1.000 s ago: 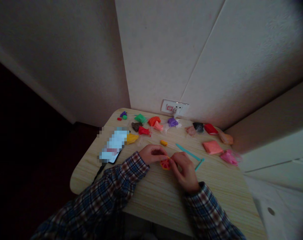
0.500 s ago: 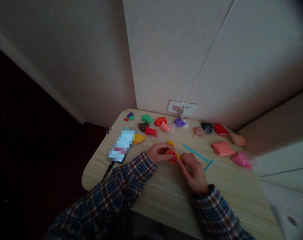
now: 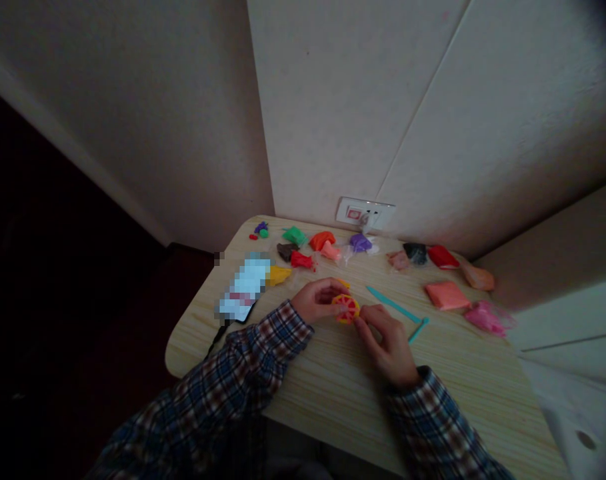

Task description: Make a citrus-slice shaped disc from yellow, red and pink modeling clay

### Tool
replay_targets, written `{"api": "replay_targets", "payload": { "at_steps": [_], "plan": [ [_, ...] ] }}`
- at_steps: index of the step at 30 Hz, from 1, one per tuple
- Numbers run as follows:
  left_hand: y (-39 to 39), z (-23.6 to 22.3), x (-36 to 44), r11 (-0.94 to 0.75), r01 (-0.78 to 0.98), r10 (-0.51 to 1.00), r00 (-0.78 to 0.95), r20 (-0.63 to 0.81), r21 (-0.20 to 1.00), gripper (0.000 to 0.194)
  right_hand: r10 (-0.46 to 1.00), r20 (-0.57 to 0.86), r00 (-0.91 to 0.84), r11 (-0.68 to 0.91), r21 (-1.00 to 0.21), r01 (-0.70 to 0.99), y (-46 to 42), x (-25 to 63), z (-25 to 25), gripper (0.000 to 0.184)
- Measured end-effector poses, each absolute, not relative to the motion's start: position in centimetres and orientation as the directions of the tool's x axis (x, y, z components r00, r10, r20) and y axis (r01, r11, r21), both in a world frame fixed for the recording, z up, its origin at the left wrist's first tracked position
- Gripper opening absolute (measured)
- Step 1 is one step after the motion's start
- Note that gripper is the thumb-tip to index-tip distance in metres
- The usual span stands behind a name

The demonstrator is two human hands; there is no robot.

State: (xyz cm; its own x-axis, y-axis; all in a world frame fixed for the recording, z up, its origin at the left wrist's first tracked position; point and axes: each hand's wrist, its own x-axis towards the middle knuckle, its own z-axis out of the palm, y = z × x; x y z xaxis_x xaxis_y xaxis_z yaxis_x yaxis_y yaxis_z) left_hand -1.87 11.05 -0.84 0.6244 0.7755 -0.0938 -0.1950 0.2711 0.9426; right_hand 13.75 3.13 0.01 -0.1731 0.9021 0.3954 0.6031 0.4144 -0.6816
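Between my hands is a round red clay disc [image 3: 346, 309] with a yellow rim and pale pink spokes, like a citrus slice. My left hand [image 3: 317, 301] grips its left edge between thumb and fingers. At the lower right edge, the fingertips of my right hand [image 3: 387, 340] pinch the rim. A small piece of yellow clay [image 3: 343, 284] lies on the table just behind the left fingers, partly hidden. To the right of the disc are a long teal modelling tool [image 3: 393, 305] and a shorter teal tool [image 3: 419, 331], their ends nearly meeting.
Along the back of the wooden table [image 3: 333, 393] lie several bags of coloured clay, among them green [image 3: 295, 235], purple [image 3: 360, 243] and salmon [image 3: 447, 295]. A phone [image 3: 247, 288] with a cable sits left. Small clay grapes [image 3: 261, 228] rest in the far left corner.
The disc has tilted to show more of its spoked face and moved up slightly. My left fingers have lifted a little and cover more of the yellow piece.
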Motion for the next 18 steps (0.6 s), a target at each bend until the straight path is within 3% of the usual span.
{"api": "replay_targets", "payload": {
  "at_steps": [18],
  "plan": [
    [10.91, -0.48, -1.7, 0.317, -0.2, 0.753, 0.647, -0.118, 0.927, 0.046, 0.915, 0.385, -0.122, 0.388, -0.755, 0.529, 3.12, 13.61, 0.82, 0.034]
  ]
}}
